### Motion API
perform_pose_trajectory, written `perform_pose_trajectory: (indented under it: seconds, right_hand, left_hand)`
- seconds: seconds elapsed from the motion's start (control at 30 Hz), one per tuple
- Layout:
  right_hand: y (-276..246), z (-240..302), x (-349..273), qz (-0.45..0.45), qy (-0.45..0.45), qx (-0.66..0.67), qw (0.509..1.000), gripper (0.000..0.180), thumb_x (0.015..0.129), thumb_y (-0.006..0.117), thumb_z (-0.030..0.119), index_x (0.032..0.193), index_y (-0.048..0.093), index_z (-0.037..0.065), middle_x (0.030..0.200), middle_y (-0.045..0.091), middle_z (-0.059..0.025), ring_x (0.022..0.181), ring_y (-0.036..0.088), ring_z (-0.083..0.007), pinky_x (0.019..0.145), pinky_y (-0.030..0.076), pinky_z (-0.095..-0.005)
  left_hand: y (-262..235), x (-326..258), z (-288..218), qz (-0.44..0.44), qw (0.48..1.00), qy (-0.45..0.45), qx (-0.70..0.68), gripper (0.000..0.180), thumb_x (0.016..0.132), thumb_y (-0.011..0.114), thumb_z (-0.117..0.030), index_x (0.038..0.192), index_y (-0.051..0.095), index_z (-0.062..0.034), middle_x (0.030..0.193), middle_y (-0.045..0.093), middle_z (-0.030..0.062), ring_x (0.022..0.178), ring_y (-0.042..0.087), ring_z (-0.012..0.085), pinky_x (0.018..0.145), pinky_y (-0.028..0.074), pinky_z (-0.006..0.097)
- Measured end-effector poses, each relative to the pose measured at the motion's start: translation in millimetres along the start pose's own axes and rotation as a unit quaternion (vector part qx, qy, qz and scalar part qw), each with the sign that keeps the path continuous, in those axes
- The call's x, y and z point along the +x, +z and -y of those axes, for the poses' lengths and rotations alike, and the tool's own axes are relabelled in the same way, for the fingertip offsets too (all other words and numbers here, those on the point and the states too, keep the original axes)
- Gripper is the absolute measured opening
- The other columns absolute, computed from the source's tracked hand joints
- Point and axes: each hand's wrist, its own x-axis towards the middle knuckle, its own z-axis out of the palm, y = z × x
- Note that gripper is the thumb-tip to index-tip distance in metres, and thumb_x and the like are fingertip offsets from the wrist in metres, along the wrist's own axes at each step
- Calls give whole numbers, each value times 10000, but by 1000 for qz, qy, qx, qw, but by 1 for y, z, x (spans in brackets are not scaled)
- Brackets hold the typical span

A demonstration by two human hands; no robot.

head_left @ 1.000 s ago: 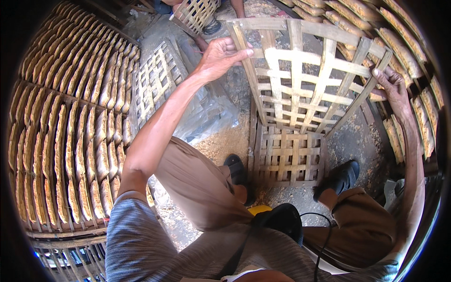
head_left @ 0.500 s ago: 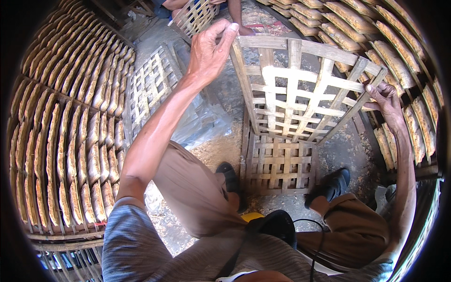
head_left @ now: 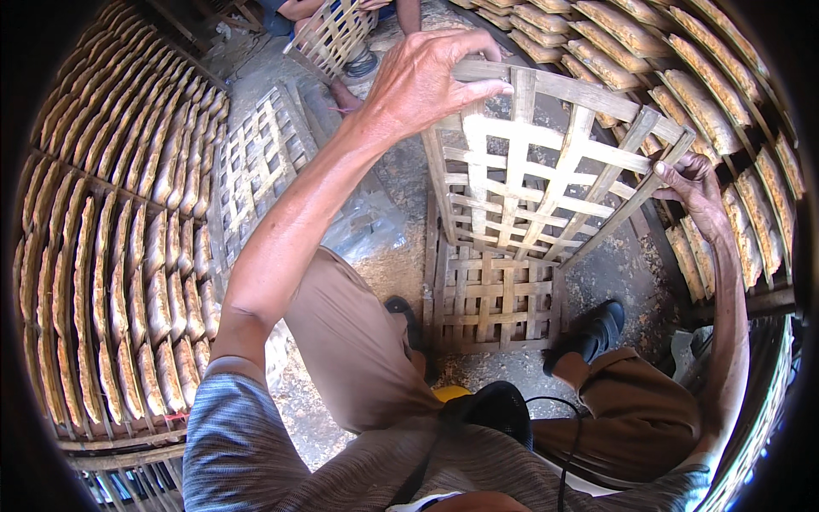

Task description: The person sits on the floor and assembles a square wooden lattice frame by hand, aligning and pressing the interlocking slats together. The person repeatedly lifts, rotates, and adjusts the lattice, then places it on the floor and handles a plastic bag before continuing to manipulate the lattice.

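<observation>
In front of me a woven bamboo tray (head_left: 520,162) with a wooden rim stands tilted on edge. Over its top rail, close to the left corner, my left hand (head_left: 426,81) is hooked, thumb on the near face and fingers behind. The tray's right side rail is pinched by my right hand (head_left: 695,189), between thumb and fingers. Below, a second lattice tray (head_left: 499,294) lies between my feet, touching or nearly touching the lower edge of the held one.
Another lattice tray (head_left: 260,162) leans at the left, beside clear plastic sheeting (head_left: 367,224). Racks of pale slabs on slats (head_left: 128,282) line the left, more slabs (head_left: 699,102) the right. Ahead, another person (head_left: 299,10) holds a lattice tray (head_left: 333,34). Crumbs litter the floor.
My left hand has shifted right along the top rail, from a pinch at the corner to a wider hold. The far person's tray has tilted and moved slightly left.
</observation>
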Motion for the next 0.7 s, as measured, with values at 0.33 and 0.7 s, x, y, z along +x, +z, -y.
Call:
perform_pose_trajectory:
  seconds: [0.33, 0.7]
  right_hand:
    - [46, 94, 9, -179, -322, -418, 830, 587, 892, 764, 481, 1301, 677, 68, 1302, 697, -178, 1211, 669, -317, 1054, 523, -507]
    - [124, 150, 39, 100, -295, -321, 894, 157, 896, 715, 87, 1024, 748, 1, 828, 726, -215, 793, 744, -303, 752, 581, -428]
  left_hand:
    - [-2, 4, 8, 27, 997, -34, -67, 249, 924, 778, -289, 1088, 792, -102, 997, 785, 84, 938, 742, 216, 895, 572, 373]
    - [-19, -12, -5, 20, 997, 64, -44, 224, 891, 788, -209, 1072, 785, -77, 977, 783, 107, 901, 746, 256, 831, 578, 362]
